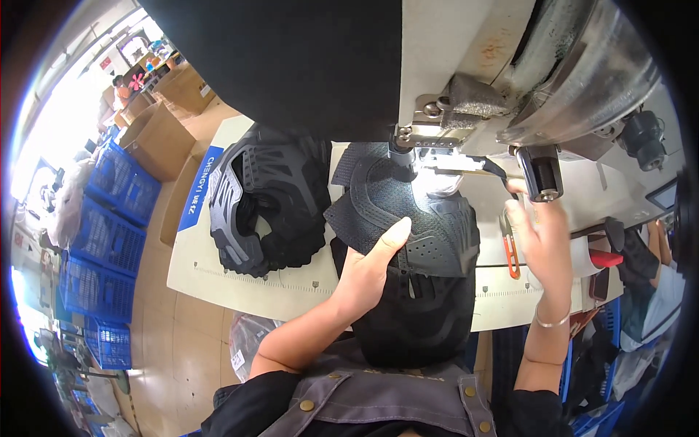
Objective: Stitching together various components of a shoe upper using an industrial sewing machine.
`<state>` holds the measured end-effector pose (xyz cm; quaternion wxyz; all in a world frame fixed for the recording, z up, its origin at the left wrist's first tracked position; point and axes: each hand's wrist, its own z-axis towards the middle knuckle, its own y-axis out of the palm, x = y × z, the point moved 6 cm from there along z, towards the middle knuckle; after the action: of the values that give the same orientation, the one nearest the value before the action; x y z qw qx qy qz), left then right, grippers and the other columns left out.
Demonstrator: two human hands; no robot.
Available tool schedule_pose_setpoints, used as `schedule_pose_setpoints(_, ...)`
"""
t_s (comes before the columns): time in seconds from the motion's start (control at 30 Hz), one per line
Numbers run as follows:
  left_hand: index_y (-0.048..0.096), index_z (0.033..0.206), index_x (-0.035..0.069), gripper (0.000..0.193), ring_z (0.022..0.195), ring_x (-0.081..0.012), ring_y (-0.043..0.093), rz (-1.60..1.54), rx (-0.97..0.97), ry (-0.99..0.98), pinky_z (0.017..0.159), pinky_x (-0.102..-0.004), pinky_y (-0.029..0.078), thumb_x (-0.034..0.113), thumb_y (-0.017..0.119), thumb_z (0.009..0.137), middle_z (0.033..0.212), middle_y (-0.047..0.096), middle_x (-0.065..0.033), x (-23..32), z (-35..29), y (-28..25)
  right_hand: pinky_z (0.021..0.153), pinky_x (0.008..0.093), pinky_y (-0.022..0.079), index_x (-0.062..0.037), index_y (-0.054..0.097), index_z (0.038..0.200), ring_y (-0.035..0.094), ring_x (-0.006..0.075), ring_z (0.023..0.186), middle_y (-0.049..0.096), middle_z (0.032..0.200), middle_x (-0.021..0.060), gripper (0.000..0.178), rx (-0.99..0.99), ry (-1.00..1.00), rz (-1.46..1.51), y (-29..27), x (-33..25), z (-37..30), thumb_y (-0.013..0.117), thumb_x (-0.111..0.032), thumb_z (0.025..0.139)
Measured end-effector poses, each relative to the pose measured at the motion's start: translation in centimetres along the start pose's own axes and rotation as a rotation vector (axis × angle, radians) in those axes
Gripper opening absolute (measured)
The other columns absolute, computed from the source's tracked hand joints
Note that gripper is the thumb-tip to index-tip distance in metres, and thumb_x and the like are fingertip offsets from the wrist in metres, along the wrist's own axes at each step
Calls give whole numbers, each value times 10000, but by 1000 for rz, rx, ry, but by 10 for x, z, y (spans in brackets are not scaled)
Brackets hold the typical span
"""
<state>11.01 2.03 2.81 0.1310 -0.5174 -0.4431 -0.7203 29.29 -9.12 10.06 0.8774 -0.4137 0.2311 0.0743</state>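
Note:
A black mesh shoe upper (397, 193) lies under the sewing machine's lit needle area. My left hand (371, 269) is closed on its near edge, thumb on top and the other fingers hidden beneath. Right of the needle, my right hand (542, 237) is raised beside a black cylindrical machine part (539, 173). Its fingers are partly hidden and blurred, so I cannot tell whether they grip anything. Orange-handled thread snips (512, 251) lie just left of that hand. More black uppers (415, 320) hang over the table's front edge, below the piece at the needle.
A stack of grey and black uppers (269, 204) sits on the left of the pale table (291, 288). The machine head (466, 44) looms above. Blue crates (109, 229) and cardboard boxes (156, 138) stand at the left. Another person (655, 291) is at the far right.

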Motion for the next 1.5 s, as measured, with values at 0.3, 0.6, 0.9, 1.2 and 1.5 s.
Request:
schedule_pose_setpoints(0.3, 532, 1017, -1, 188, 885, -97, 488, 146, -4, 123, 815, -242, 384, 108, 525, 864, 968, 537, 3, 7, 2, 8, 697, 188, 392, -13, 519, 903, 490, 53, 740, 537, 829, 6, 159, -279, 426, 986, 43, 28, 10, 571, -103, 783)
schedule_pose_setpoints(0.6, 536, 997, 9, 152, 831, -77, 476, 200, 26, 275, 767, -217, 384, 75, 519, 862, 927, 534, 14, 14, 4, 10, 713, 200, 356, -1, 592, 905, 466, 56, 755, 570, 861, 7, 147, -138, 288, 800, 33, 28, 8, 570, -92, 793)
schedule_pose_setpoints(0.9, 540, 958, 12, 119, 743, -55, 462, 249, 12, 270, 679, -204, 384, 73, 523, 857, 853, 523, 35, 17, 8, 8, 689, 208, 355, -6, 606, 878, 457, 55, 731, 564, 832, -8, 143, -124, 292, 733, 30, 30, 12, 570, -130, 817)
schedule_pose_setpoints(1.2, 540, 981, 8, 144, 799, -74, 492, 276, -12, 318, 740, -221, 401, 69, 527, 852, 902, 546, 9, 22, 15, 6, 597, 154, 359, 26, 613, 894, 452, 9, 651, 558, 734, -34, 125, -29, 246, 754, 30, 24, 19, 555, -30, 799)
schedule_pose_setpoints(1.5, 520, 1035, 9, 197, 853, -90, 505, 237, -40, 271, 795, -236, 399, 61, 530, 845, 950, 549, -9, 24, 23, 4, 593, 145, 362, 33, 609, 899, 462, 7, 652, 563, 735, -29, 125, -5, 264, 827, 33, 26, 15, 562, -41, 810)
